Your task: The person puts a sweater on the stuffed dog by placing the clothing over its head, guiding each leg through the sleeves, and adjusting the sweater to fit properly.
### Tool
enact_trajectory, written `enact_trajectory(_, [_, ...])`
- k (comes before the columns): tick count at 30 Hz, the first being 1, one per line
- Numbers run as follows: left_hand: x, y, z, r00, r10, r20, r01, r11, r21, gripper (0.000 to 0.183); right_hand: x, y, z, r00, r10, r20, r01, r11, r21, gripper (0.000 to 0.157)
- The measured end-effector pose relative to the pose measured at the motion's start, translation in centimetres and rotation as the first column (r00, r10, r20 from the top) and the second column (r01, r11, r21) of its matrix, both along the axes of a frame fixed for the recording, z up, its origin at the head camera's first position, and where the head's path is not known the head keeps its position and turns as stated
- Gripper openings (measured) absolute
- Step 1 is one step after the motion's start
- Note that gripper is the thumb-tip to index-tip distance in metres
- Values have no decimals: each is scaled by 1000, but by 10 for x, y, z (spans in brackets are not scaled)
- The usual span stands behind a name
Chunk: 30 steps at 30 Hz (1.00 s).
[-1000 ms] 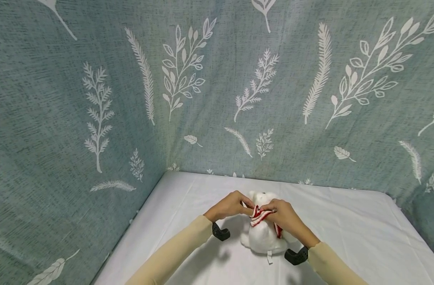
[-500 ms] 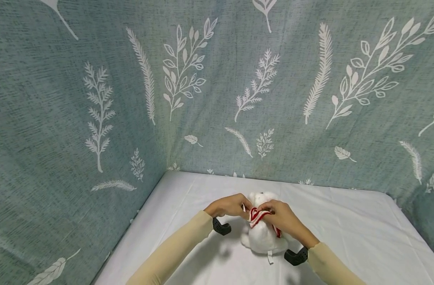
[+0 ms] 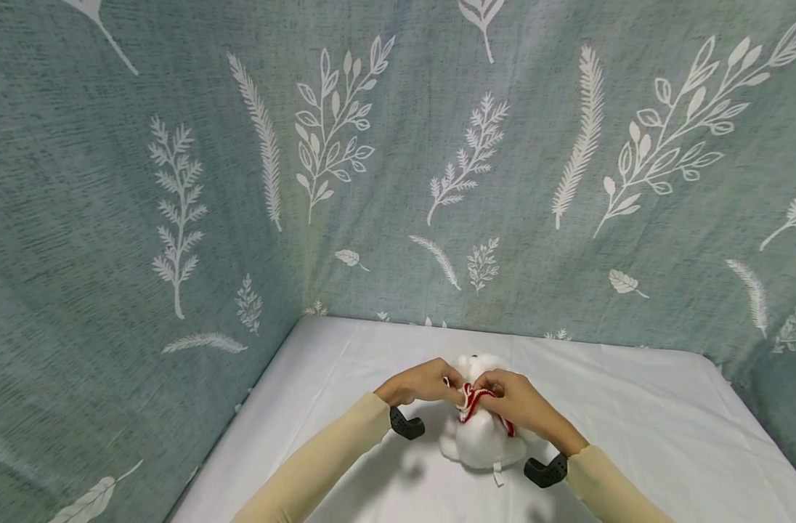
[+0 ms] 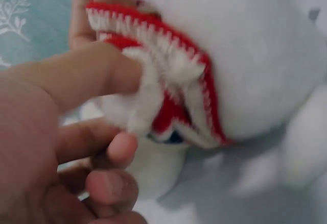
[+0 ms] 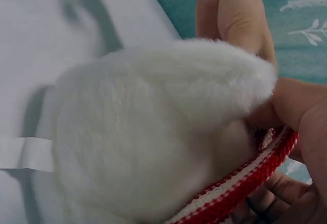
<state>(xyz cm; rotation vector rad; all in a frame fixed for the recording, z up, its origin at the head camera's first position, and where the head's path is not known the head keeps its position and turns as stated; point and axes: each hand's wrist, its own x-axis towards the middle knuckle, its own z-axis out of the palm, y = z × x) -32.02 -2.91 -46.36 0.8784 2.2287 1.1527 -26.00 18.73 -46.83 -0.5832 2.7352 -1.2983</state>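
Observation:
A white plush toy (image 3: 481,442) sits on the white cloth with its tagged underside edge towards me. Round its neck runs a red-and-white knitted scarf (image 3: 468,408). My left hand (image 3: 427,381) pinches the scarf's left part; in the left wrist view the thumb lies over the knit (image 4: 196,89), the other fingers curled below. My right hand (image 3: 517,398) grips the scarf at the back of the neck, close beside the left. In the right wrist view the red-edged band (image 5: 230,196) runs into its fingers, past the plush body (image 5: 127,127). The toy's face is hidden.
A white sheet (image 3: 633,428) covers the table. Patterned green cloth (image 3: 398,181) hangs behind it and along its left side. A white label (image 5: 25,153) sticks out from the toy. Each wrist bears a black camera mount (image 3: 407,423).
Both hands stay at the toy's neck and shift only slightly. The left hand has dipped a little, and the scarf between the hands has folded into a steeper, narrower band.

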Motion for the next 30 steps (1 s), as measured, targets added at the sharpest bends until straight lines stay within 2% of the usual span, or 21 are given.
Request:
enact_trajectory(7, [2, 1, 0, 994, 100, 37, -101, 995, 18, 4, 7, 23, 2, 997, -51, 52, 52, 998, -19, 6])
enact_trajectory(16, [-3, -8, 5, 982, 143, 126, -151, 987, 55, 12, 10, 49, -1, 996, -81, 23, 81, 997, -4, 8])
enact_trajectory(19, [-2, -9, 8, 977, 151, 149, -160, 985, 56, 13, 13, 51, -3, 995, -86, 56, 87, 996, -3, 9])
enact_trajectory(24, [1, -9, 10, 979, 148, 137, -156, 987, 45, 15, 15, 46, 2, 995, -52, 90, 51, 999, 16, 11])
enact_trajectory(26, [3, -8, 11, 980, 159, 117, -165, 985, 42, 18, 14, 41, 7, 996, -58, 66, 56, 998, 32, 14])
enact_trajectory(30, [6, -5, 12, 984, 170, 51, -170, 985, 2, 31, 10, 26, 10, 992, -96, -80, 103, 991, 89, 23])
